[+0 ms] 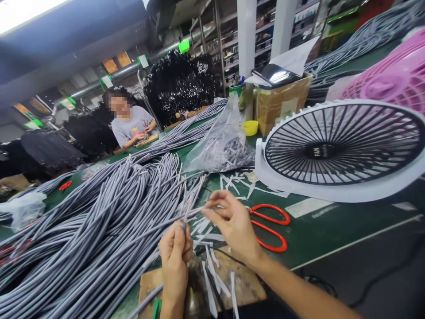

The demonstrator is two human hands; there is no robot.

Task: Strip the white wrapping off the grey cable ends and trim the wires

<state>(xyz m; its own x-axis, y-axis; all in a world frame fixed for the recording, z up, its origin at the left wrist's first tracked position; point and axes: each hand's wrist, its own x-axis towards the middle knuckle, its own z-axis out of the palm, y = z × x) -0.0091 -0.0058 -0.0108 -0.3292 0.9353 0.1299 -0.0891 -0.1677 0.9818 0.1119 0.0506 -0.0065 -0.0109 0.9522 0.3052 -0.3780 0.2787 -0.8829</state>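
My left hand [175,248] is closed around a grey cable [149,302], whose tail runs out below toward the lower left. Its thumb presses near the cable's end, beside pale strands. To the right, my right hand [232,221] pinches thumb and fingertips together at the tip of a pale strand; what exactly lies between them is blurred. A large pile of grey cables [83,230] spreads left of both hands, its stripped ends pointing toward them. Scissors with red handles [285,217] lie just behind my right hand. White strips [212,270] are scattered below, on a worn wooden board [245,279].
A white fan [332,195] stands at the right on the green table [335,230]. Behind are a clear bag of scraps [226,150], a yellow cup [250,128], a cardboard box [280,104] and a pink basket [388,75]. A co-worker [133,122] sits across the table.
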